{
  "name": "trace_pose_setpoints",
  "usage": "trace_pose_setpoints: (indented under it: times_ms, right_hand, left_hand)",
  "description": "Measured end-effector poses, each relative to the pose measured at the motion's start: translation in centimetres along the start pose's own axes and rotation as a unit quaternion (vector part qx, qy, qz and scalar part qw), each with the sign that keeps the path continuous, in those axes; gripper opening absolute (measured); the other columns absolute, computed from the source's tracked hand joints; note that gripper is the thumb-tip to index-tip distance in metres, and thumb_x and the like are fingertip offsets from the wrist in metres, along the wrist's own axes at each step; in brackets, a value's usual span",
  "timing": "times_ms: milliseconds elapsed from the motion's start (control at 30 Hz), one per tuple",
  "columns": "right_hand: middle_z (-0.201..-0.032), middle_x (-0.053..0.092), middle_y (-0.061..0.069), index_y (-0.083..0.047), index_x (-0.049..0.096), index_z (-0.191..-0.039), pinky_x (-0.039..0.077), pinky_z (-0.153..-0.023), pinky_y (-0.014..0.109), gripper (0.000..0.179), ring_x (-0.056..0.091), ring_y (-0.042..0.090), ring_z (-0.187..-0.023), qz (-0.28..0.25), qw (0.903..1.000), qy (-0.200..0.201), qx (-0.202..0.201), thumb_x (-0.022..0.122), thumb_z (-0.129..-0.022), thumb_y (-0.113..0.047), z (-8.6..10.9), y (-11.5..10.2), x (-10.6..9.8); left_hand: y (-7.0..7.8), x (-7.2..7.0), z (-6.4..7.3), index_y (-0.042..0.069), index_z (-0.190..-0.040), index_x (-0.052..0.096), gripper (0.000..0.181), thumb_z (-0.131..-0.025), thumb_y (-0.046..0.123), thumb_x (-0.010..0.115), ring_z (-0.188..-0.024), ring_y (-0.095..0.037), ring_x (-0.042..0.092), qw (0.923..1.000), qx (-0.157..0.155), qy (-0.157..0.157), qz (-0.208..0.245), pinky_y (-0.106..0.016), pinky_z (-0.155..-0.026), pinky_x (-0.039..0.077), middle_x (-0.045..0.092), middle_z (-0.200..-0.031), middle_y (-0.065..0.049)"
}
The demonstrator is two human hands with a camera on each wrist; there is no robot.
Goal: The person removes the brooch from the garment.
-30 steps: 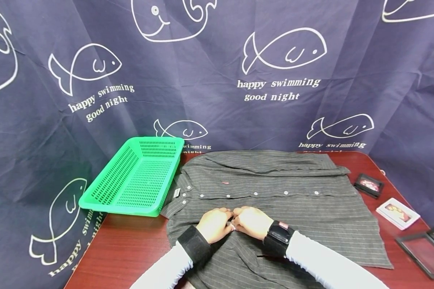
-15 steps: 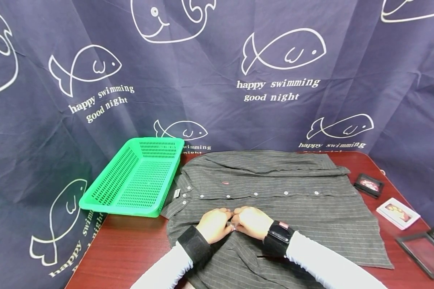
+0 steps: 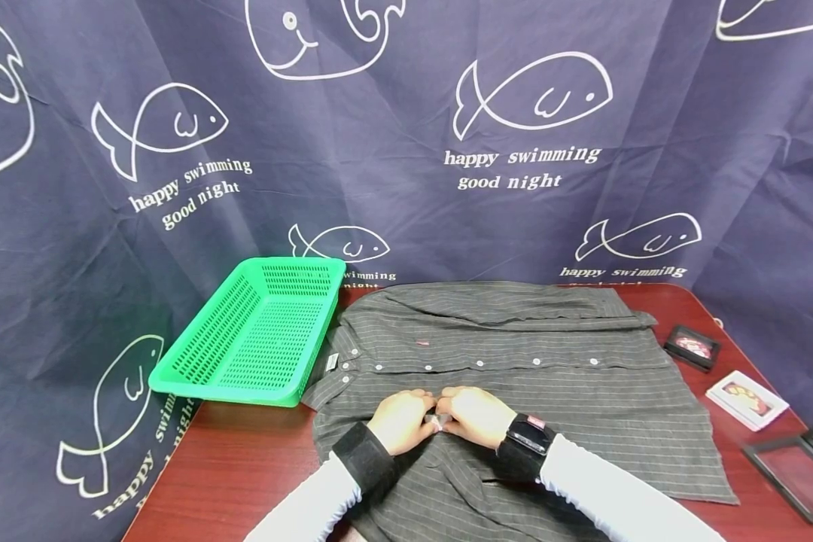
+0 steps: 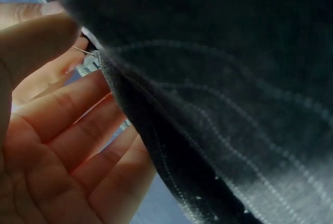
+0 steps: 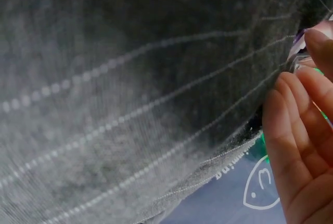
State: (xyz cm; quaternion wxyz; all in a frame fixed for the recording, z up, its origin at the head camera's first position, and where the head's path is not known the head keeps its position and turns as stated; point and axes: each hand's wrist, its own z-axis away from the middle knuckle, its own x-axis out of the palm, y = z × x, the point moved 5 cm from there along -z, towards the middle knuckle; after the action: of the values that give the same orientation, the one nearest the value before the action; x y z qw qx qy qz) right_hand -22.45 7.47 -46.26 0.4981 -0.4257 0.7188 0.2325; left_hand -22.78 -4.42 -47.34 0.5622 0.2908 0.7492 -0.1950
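A dark grey striped button shirt (image 3: pixel 569 414) lies spread on the table, white buttons along its placket. Fingers and thumb of my left hand (image 3: pixel 398 421) pinch a raised bit of its cloth. Close beside it, my right hand (image 3: pixel 477 415) pinches the cloth too, thumb against fingertips. A small pale patch (image 3: pixel 436 421) shows in the gap between the hands. In the left wrist view a thin metal pin or needle (image 4: pixel 83 50) shows by the cloth's edge near the thumb; I cannot tell which hand holds it. Raised cloth fills much of both wrist views.
A green plastic basket (image 3: pixel 251 339) stands at the back left, next to the collar. On the right lie a small black case (image 3: pixel 692 348), a white-framed card-like box (image 3: pixel 745 400) and an open dark-framed case (image 3: pixel 796 478). A blue fish-print curtain (image 3: pixel 406 188) hangs behind the table.
My right hand has shifted very slightly, and more of the pale patch between the hands shows. The left hand keeps its place; the shirt and basket stay put.
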Motion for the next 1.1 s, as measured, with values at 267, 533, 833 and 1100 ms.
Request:
trace_pose_setpoints:
  times_ms: [267, 533, 833, 1100]
  right_hand:
    - [-0.07, 0.053, -0.008, -0.018, 0.059, -0.065, 0.044, -0.059, 0.023, 0.024, 0.053, 0.008, -0.063, 0.045, 0.9988, 0.001, -0.018, 0.082, -0.067, -0.012, 0.2, -0.7, -0.3]
    - [-0.069, 0.054, -0.006, -0.017, 0.06, -0.064, 0.046, -0.057, 0.024, 0.021, 0.056, 0.011, -0.063, 0.125, 0.9914, 0.023, -0.031, 0.08, -0.071, -0.016, 0.3, -1.4, -0.1]
    - [-0.069, 0.054, -0.007, -0.017, 0.06, -0.063, 0.045, -0.055, 0.024, 0.02, 0.055, 0.012, -0.061, 0.164, 0.9843, 0.023, -0.061, 0.078, -0.071, -0.017, 0.4, -1.5, 0.3]
    - [-0.068, 0.053, -0.007, -0.018, 0.058, -0.062, 0.043, -0.055, 0.023, 0.022, 0.052, 0.011, -0.06, 0.13, 0.9892, 0.035, -0.057, 0.079, -0.068, -0.016, 0.5, -1.2, 0.1]
  left_hand:
    - [-0.1, 0.1, -0.1, 0.015, -0.098, 0.072, 0.025, -0.08, 0.032, 0.076, -0.086, -0.018, 0.07, 1.0, -0.002, -0.005, -0.002, -0.03, -0.075, 0.055, 0.073, -0.1, 0.0]
    - [0.0, 0.0, -0.1, 0.015, -0.099, 0.072, 0.026, -0.081, 0.034, 0.075, -0.084, -0.017, 0.07, 1.0, 0.001, -0.006, 0.0, -0.029, -0.074, 0.054, 0.071, -0.097, 0.002]
    - [0.0, -0.1, 0.0, 0.015, -0.1, 0.072, 0.026, -0.08, 0.032, 0.075, -0.088, -0.017, 0.07, 0.9998, 0.005, -0.013, 0.011, -0.029, -0.076, 0.055, 0.072, -0.101, 0.001]
    - [-0.2, -0.1, 0.1, 0.012, -0.109, 0.071, 0.038, -0.077, 0.031, 0.078, -0.101, -0.018, 0.07, 0.9983, -0.011, -0.049, 0.03, -0.03, -0.085, 0.055, 0.072, -0.112, -0.004]
